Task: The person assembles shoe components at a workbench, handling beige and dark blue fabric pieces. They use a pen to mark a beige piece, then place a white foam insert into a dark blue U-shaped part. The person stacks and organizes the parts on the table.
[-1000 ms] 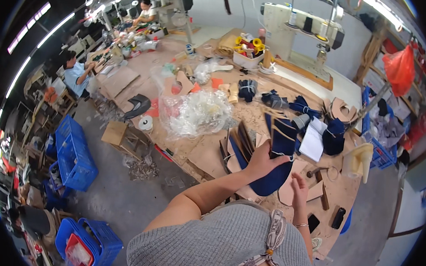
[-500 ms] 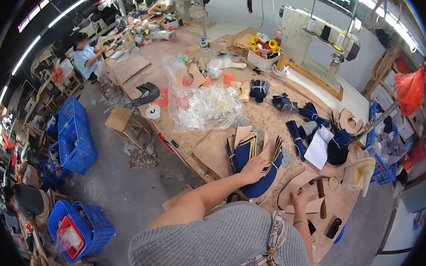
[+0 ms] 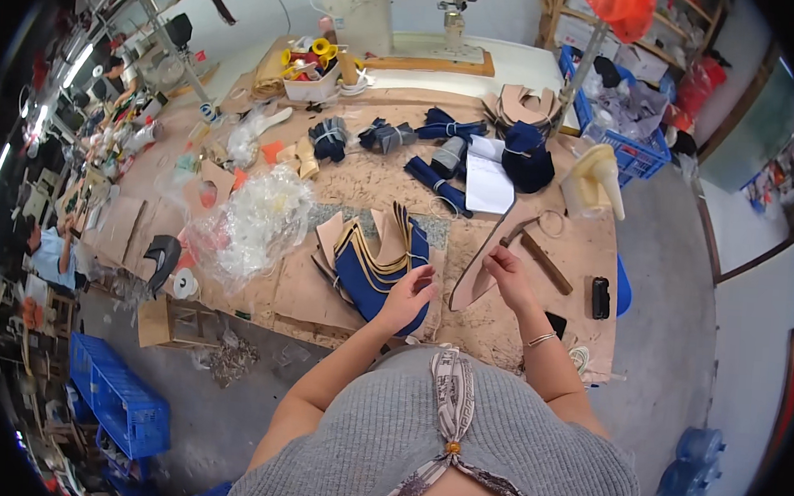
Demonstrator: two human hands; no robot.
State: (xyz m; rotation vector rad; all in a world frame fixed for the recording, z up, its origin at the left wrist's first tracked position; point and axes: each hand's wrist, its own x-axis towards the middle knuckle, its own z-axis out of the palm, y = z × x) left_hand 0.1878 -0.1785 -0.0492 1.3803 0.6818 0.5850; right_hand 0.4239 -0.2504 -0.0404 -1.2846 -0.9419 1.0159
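My right hand [image 3: 509, 275] is closed in a pinch on the edge of a long, curved beige sheet piece [image 3: 475, 285] with a dark border, tilted over the table. My left hand [image 3: 409, 301] lies at the right side of a fanned stack of blue shoe-upper pieces [image 3: 363, 278] with beige edging. Its fingers are partly stretched, pointing towards the right hand, and nothing shows in them. Right of the beige piece lies a brown wooden handle [image 3: 546, 263]; what it belongs to is hard to make out.
Bundles of tied dark-blue pieces [image 3: 437, 187] and a white paper [image 3: 489, 183] lie farther back. Clear plastic bags [image 3: 262, 217] spread at left. A black case [image 3: 600, 299] and a cream container [image 3: 594, 183] stand at right. A sewing machine [image 3: 429, 23] stands behind.
The view has swung to the right. My left hand has come off the middle of the blue stack to its right side. My right hand has raised and tilted the beige piece.
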